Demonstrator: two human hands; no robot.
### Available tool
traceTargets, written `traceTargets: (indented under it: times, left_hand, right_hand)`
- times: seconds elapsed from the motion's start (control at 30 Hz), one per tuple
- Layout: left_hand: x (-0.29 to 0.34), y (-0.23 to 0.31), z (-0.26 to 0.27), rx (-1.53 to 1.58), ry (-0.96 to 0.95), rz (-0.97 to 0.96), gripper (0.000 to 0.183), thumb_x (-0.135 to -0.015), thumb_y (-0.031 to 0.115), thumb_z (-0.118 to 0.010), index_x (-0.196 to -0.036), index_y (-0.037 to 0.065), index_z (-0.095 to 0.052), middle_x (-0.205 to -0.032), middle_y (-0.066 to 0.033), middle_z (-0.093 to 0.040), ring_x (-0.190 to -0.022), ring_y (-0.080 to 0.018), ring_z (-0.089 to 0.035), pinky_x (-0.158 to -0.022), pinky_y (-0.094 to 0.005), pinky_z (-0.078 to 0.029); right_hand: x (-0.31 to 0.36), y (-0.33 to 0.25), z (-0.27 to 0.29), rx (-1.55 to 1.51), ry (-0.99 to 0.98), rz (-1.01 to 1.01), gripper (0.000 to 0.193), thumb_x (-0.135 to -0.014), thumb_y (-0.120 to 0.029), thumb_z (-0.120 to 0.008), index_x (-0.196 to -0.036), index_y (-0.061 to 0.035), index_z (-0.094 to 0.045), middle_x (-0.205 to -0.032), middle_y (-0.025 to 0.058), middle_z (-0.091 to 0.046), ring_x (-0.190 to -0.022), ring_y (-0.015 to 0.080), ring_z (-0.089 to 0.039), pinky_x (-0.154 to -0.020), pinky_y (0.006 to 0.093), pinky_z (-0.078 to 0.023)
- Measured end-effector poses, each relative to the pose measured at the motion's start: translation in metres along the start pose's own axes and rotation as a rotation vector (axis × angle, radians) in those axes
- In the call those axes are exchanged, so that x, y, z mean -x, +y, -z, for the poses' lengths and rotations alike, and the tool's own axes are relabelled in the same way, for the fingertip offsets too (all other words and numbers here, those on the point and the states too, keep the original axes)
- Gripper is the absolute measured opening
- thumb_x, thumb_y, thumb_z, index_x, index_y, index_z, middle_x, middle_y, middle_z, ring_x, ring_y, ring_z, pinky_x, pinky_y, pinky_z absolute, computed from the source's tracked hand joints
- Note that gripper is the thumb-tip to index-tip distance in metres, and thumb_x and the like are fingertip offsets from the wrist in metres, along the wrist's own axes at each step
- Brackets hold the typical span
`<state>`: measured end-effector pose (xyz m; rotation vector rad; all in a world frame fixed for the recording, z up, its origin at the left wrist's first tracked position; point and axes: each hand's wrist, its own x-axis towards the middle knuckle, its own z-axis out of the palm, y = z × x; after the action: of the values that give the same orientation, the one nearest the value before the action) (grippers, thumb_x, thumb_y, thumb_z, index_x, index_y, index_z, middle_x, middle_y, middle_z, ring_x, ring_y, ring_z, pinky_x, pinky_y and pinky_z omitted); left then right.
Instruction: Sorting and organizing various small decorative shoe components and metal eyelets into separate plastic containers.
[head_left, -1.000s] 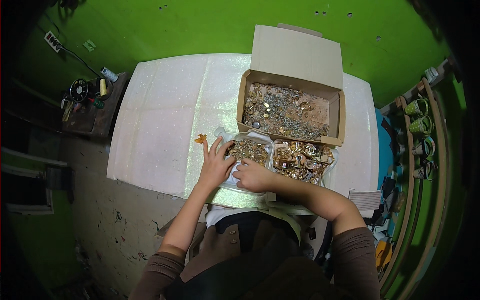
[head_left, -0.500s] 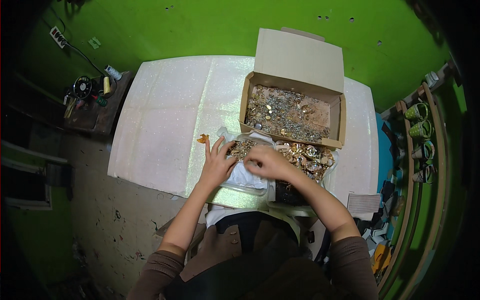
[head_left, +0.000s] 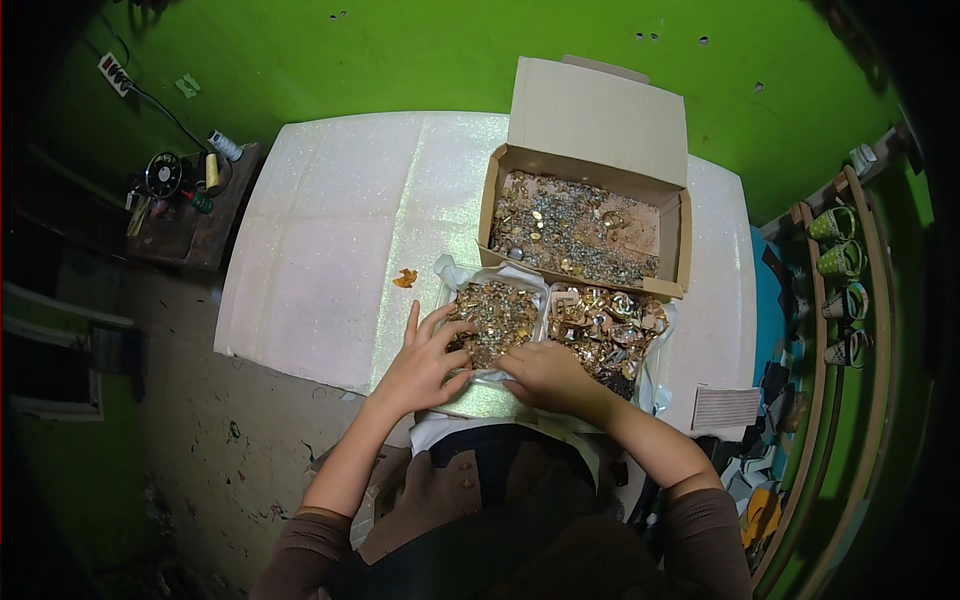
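At far left, a small side table (head_left: 200, 235) bore a yellow spool (head_left: 212, 172). On the pale, glittering tabletop (head_left: 330, 220), an orange scrap (head_left: 405, 278) lay just beyond the left hand (head_left: 428, 360), whose fingers were spread, their tips at the small gold-toned pieces (head_left: 500, 310) heaped in a white-lined tray (head_left: 546, 312). The right hand (head_left: 550, 378), near the left but apart from it, bent its fingers at the tray's near right corner (whether they pinched a piece, I could not make out from my place). Behind stood a cardboard box (head_left: 684, 240), lid raised, with small bits inside. Larger shiny pieces (head_left: 605, 320) lay beside the tray; farther right was a striped sheet (head_left: 726, 408).
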<state>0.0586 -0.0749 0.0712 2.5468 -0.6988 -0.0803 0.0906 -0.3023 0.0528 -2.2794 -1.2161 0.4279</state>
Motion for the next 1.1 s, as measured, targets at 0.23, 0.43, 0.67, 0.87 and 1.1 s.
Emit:
traceTargets:
  times: [0.23,0.43,0.67,0.87,1.1]
  left_hand:
    - [0.013,0.003,0.004,-0.07,-0.007,0.012,0.015,-0.071,0.023,-0.072,-0.069,0.009,-0.067,-0.125,-0.0066,-0.049,-0.13,-0.0348,-0.029,-0.107,-0.0632,-0.01]
    - [0.027,0.002,0.0,-0.117,0.033,0.034,0.011,-0.069,0.019,-0.073,-0.07,0.01,-0.067,-0.125,-0.0064,-0.049,-0.129,-0.0348,-0.03,-0.107,-0.0633,-0.01]
    - [0.026,0.002,0.001,-0.141,0.057,0.065,0.01,-0.069,0.018,-0.072,-0.069,0.01,-0.066,-0.126,-0.0056,-0.048,-0.129,-0.0342,-0.031,-0.108,-0.0633,-0.01]
    - [0.03,-0.006,-0.01,-0.147,0.043,0.067,0.01,-0.066,0.015,-0.074,-0.073,0.011,-0.067,-0.127,-0.0056,-0.048,-0.13,-0.0365,-0.029,-0.108,-0.0638,-0.009]
    - [0.033,0.003,-0.009,-0.131,0.04,0.045,0.015,-0.071,0.019,-0.072,-0.065,0.009,-0.063,-0.125,-0.0057,-0.05,-0.128,-0.0352,-0.033,-0.108,-0.0627,-0.011]
  right_hand:
    - [0.006,-0.003,0.004,0.151,0.308,0.002,0.019,-0.071,-0.016,-0.066,-0.086,-0.0076,-0.058,-0.084,0.007,-0.052,-0.088,0.0253,-0.053,-0.076,0.0368,-0.042]
    - [0.016,-0.01,-0.012,0.182,0.27,0.12,0.01,-0.075,-0.011,-0.057,-0.084,-0.0086,-0.057,-0.084,0.0055,-0.053,-0.086,0.0224,-0.054,-0.078,0.0367,-0.041]
    - [0.016,-0.01,-0.014,0.252,0.28,0.119,0.009,-0.074,-0.01,-0.054,-0.083,-0.0087,-0.057,-0.078,0.0032,-0.053,-0.076,0.0206,-0.055,-0.078,0.0359,-0.041]
    - [0.023,-0.01,-0.026,0.278,0.436,0.071,0.011,-0.075,-0.013,-0.054,-0.084,-0.0088,-0.058,-0.075,0.0031,-0.052,-0.076,0.0198,-0.055,-0.077,0.0363,-0.043]
    - [0.031,-0.019,-0.038,0.244,0.466,0.039,0.012,-0.072,-0.014,-0.057,-0.082,-0.0062,-0.057,-0.083,0.0059,-0.054,-0.088,0.0231,-0.055,-0.086,0.038,-0.043]
